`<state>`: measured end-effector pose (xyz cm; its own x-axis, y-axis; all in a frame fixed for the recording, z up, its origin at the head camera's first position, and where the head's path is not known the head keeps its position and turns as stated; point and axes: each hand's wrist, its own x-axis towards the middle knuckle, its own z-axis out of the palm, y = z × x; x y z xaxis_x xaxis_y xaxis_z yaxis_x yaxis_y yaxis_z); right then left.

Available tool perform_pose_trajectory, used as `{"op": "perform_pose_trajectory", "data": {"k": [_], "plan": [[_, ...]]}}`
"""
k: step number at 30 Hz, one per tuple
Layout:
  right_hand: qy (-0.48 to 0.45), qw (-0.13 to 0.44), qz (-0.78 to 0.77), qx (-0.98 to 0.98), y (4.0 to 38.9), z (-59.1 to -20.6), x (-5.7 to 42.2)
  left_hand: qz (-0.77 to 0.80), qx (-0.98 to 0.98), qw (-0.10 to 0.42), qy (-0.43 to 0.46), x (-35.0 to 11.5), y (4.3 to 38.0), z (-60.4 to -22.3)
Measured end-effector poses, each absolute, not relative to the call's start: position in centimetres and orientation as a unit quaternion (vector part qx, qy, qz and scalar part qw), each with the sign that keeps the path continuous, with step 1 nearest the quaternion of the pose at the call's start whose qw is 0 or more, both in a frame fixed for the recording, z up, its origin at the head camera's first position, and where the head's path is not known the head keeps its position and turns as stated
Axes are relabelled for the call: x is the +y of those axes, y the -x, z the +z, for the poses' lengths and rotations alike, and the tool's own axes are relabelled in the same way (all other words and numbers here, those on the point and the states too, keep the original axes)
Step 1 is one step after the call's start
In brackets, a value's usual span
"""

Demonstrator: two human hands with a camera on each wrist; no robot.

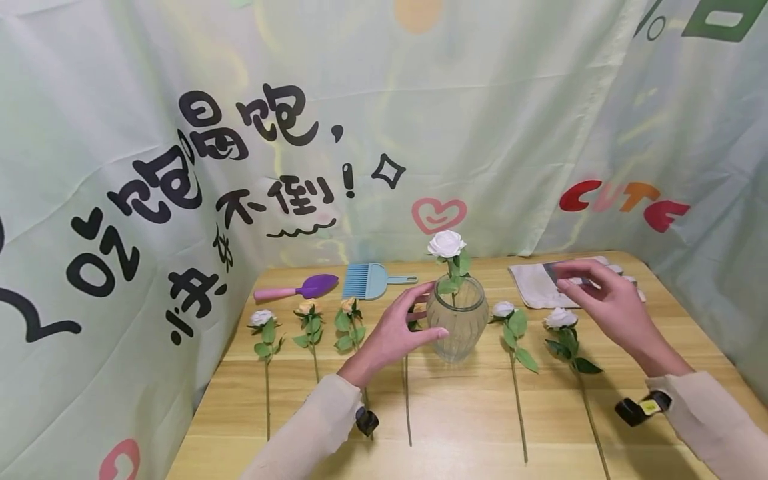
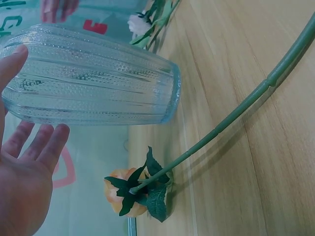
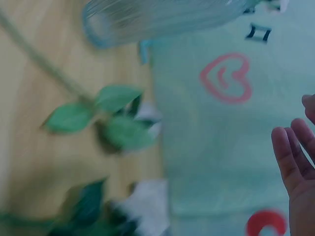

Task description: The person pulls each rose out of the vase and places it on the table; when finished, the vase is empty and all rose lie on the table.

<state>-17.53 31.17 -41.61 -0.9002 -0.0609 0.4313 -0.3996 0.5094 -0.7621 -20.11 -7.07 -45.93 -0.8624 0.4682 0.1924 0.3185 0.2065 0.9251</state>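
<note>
A clear ribbed glass vase (image 1: 459, 333) stands upright on the table, holding one white rose (image 1: 447, 245). My left hand (image 1: 399, 327) holds the vase's left side, thumb across the front and fingers behind it. In the left wrist view, the fingertips are right at the glass (image 2: 98, 83). My right hand (image 1: 606, 307) is raised on the right, with bent, relaxed fingers and nothing in them. Below it lies a white rose (image 1: 561, 319), with another white rose (image 1: 503, 309) between it and the vase.
Left of the vase lie a white rose (image 1: 261, 319), two orange-yellow roses (image 1: 309, 307) and a stem (image 1: 408, 407) whose bloom is hidden by my hand. Behind are a purple trowel (image 1: 318, 286), a blue brush with dustpan (image 1: 366, 281) and white-grey gloves (image 1: 531, 283). A printed curtain (image 1: 360, 53) encloses the table.
</note>
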Motion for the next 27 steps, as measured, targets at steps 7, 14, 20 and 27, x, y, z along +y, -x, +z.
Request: {"op": "perform_pose_trajectory", "data": {"k": [7,14,20,27], "plan": [[-0.228,0.14,0.508,-0.819,18.9,-38.5,26.4,0.574,0.777,0.06,-0.253,-7.2,20.2,-45.9],[-0.303,0.093,0.51,-0.8,20.1,-38.5,23.6,0.571,0.777,0.064,-0.257,-7.0,20.2,-45.9],[-0.295,0.044,0.459,-0.837,20.5,-38.6,22.2,0.57,0.777,0.064,-0.259,-7.0,20.3,-46.0],[-0.304,0.032,0.437,-0.846,21.1,-38.7,20.8,0.563,0.781,0.064,-0.262,-7.0,20.2,-45.8]]}}
